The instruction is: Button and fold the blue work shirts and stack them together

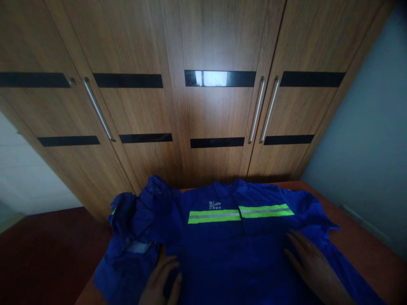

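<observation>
A blue work jacket (216, 250) with bright yellow-green and silver reflective stripes lies spread out, collar away from me, with a white logo on its chest. My right hand (313, 264) rests at the jacket's right side, fingers stretched out over the cloth. At its lower left edge is my left hand (162, 279), fingers slightly bent and the thumb apart, with no cloth visibly gripped. Left of the jacket sits a crumpled heap of blue clothing (136, 224). The bottom of the jacket runs out of view.
The clothes lie on a reddish-brown surface (352, 224). Right behind it stands a wooden wardrobe (216, 110) with metal handles and black strips. A pale wall (369, 140) borders the right side. Dark red floor (54, 254) shows at the left.
</observation>
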Motion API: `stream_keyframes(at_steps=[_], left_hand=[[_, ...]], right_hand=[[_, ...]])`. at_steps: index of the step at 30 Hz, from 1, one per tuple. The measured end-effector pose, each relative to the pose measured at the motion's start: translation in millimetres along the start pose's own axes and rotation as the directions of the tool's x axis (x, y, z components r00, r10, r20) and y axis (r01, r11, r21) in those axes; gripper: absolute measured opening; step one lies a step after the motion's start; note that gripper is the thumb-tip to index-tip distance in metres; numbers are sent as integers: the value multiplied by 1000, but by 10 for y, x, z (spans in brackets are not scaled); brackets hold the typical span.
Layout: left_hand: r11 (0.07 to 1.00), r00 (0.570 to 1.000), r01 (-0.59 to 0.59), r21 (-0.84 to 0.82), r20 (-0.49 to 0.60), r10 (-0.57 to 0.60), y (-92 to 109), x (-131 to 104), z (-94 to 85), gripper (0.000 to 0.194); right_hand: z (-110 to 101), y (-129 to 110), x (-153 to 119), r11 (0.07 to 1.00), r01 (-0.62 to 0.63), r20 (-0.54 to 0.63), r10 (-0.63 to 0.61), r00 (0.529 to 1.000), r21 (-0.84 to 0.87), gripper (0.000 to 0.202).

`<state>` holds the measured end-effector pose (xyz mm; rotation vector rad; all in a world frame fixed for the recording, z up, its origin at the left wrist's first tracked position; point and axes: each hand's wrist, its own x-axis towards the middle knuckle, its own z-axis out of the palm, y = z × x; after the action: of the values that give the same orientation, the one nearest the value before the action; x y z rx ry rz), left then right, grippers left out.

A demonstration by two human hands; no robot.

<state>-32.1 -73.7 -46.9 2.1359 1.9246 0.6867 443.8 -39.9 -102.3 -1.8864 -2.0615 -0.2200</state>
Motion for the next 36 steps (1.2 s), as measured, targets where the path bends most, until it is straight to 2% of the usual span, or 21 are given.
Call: stream_keyframes(at_steps=[2,5,6,8,10,13,15,17,20,22,26,29,33,36], left_hand=[[989,983,144,-39,-106,-147,25,161,-317,32],[965,945,259,-34,-199,-261,-17,465,-671,38],[956,939,292,-33,-182,-293,-50,579,-743,42],[938,936,340,-66,-75,-344,-123,812,-822,49],[915,923,384,-122,15,-385,-179,1031,-832,54],[884,911,412,-221,70,-407,-203,1288,-782,60],[866,913,408,-288,117,-391,-192,1399,-743,60],[884,926,377,-276,140,-351,-176,1475,-712,56],[962,963,259,-89,101,-250,-152,1558,-685,43],[980,977,197,9,85,-197,-128,1599,-684,33],[985,985,157,69,56,-161,-82,1625,-753,25],[983,987,162,88,-28,-160,-130,1596,-848,28],[961,964,240,-138,-82,-252,-298,1540,-921,31],[876,925,331,-350,-66,-375,-377,1515,-907,31]], right_hand=[[4,-322,182,996,45,31,-47,998,72,53],[82,-669,355,988,57,30,-62,998,144,51],[122,-736,381,987,50,21,-54,998,155,50],[202,-802,394,986,39,-5,-39,999,159,47],[264,-806,377,986,40,-27,-36,999,160,45],[300,-775,352,983,45,-33,-40,999,179,45],[297,-765,351,983,40,-28,-36,999,181,45],[291,-765,359,984,42,-24,-39,999,174,44],[290,-770,371,984,49,-24,-46,999,170,44],[290,-774,373,984,40,-22,-37,999,173,44],[266,-793,370,984,11,-4,-11,1000,179,44],[240,-807,373,984,11,6,-12,1000,179,44],[225,-812,379,985,13,4,-14,1000,171,44],[225,-811,381,985,16,4,-17,1000,170,44]])
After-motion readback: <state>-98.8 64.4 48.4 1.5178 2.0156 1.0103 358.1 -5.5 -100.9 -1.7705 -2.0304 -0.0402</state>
